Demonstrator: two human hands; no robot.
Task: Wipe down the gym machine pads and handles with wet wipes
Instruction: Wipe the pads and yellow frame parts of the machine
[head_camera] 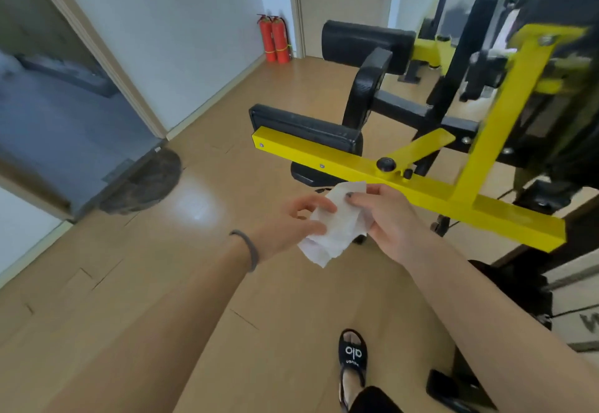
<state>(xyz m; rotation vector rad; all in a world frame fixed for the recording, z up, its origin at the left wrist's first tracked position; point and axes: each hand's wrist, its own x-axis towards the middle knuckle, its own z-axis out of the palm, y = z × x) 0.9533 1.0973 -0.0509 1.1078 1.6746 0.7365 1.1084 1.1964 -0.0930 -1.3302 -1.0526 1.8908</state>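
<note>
Your two hands meet over the floor with the wipe (337, 224) between them. Your left hand (291, 223) pinches its left edge, thumb and fingertips curled onto the sheet, the other fingers loosely bent; a dark band (248, 249) circles that wrist. Your right hand (385, 215) grips the wipe's right side, thumb laid across the top of it and fingers curled underneath. The wipe is white, thin and limp, crumpled into soft folds, with a loose corner hanging below your left hand and its upper edge reaching just up to the yellow bar (421, 185). That bar is square steel tube, glossy painted, running from upper left to lower right just beyond your right hand, with a black knob (385, 164) on top. A second yellow tube rises from it toward the upper right. Behind the bar lies a flat black pad (304, 125), long and rectangular with a matte, faintly textured skin. Farther back sits a round black roller pad (366, 43), cylindrical and smooth. The floor (227, 283) is pale wood-look plank with a sheen. Two red extinguishers (275, 40) stand in the far corner.
</note>
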